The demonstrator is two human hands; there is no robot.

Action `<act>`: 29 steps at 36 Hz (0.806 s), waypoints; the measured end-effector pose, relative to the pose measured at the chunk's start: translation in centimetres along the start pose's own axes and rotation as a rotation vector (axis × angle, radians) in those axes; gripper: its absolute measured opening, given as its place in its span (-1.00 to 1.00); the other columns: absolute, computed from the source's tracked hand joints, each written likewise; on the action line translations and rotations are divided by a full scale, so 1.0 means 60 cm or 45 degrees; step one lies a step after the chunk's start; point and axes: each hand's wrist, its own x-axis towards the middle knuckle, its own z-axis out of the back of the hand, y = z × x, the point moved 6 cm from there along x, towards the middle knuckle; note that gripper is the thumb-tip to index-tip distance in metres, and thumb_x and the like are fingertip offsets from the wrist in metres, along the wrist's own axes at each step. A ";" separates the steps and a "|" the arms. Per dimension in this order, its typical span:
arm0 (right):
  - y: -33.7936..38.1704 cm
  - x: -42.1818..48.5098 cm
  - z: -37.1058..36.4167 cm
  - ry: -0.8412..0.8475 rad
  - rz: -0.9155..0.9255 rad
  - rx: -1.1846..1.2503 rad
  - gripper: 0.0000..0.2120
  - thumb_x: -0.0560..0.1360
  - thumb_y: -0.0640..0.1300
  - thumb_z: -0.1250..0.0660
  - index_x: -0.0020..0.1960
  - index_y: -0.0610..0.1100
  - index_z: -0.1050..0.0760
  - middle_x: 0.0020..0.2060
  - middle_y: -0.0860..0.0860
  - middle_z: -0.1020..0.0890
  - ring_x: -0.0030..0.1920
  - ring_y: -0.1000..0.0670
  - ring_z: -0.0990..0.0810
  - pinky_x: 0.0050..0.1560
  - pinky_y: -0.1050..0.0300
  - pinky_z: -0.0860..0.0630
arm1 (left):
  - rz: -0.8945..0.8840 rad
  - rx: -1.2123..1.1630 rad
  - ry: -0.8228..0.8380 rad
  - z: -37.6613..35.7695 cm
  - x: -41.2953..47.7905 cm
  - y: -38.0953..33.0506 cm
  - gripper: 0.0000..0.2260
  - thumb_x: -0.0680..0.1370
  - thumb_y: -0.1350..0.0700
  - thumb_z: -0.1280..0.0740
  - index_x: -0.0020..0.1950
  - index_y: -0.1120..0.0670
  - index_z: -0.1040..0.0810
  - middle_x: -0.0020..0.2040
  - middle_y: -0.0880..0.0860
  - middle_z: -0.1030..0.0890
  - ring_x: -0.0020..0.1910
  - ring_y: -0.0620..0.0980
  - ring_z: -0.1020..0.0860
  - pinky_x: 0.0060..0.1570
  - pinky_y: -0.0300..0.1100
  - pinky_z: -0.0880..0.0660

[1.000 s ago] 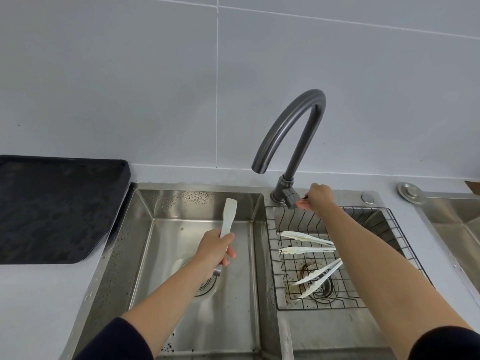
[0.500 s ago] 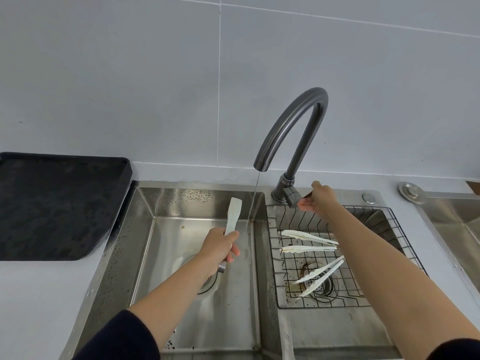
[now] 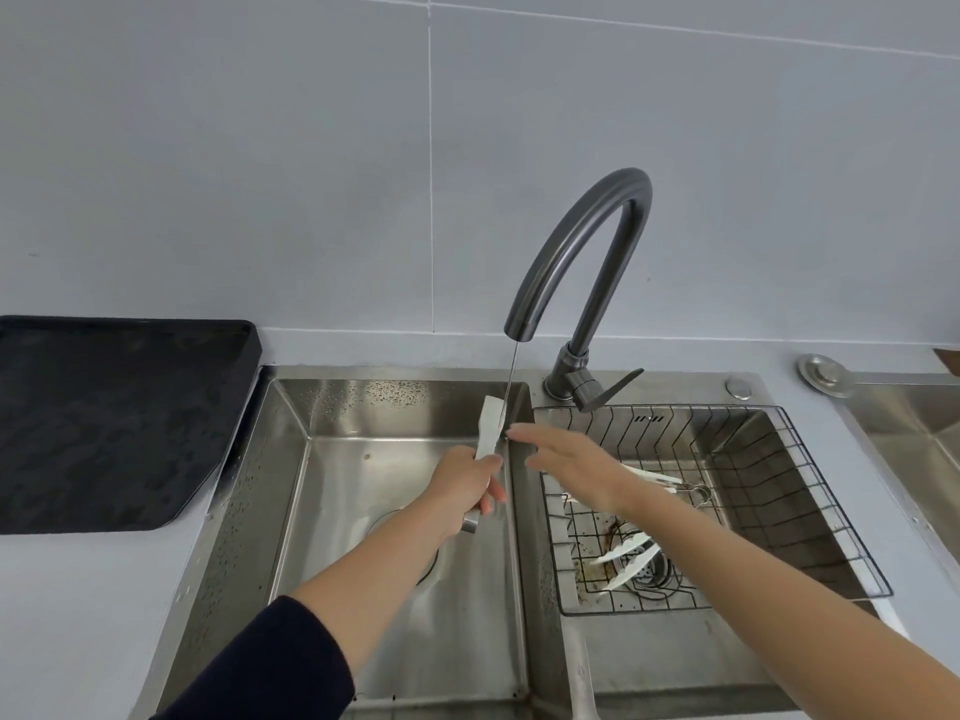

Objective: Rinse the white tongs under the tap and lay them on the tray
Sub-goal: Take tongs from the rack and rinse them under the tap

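My left hand (image 3: 464, 480) grips white tongs (image 3: 490, 426) over the left sink basin, their tips pointing up and away into a thin stream of water from the dark curved tap (image 3: 582, 252). My right hand (image 3: 576, 467) hovers open just right of the tongs, fingers spread, touching nothing that I can see. Two more white tongs (image 3: 631, 558) lie in the wire basket (image 3: 810, 511) in the right basin, partly hidden by my right forearm. The black tray (image 3: 114, 418) lies on the counter at the left.
The tap lever (image 3: 615, 387) points right at the tap's base. A round metal cap (image 3: 823, 368) sits on the counter at the far right, beside another steel basin. The left basin has a drain under my left wrist.
My right hand left the tap lever and swung left toward the tongs. Water runs from the tap. My left hand shifted the tongs right, into the stream.
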 end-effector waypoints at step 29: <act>-0.005 0.066 -0.056 0.164 -0.152 -0.079 -0.52 0.65 -0.12 0.13 0.48 -0.36 0.05 0.52 -0.19 0.03 0.52 -0.11 0.09 0.47 0.03 0.14 | -0.143 0.340 -0.034 -0.012 -0.031 0.015 -0.76 0.61 0.16 -0.10 -0.27 0.03 -0.27 -0.49 0.04 -0.43 -0.77 -0.19 -0.28 -0.67 -0.39 -0.26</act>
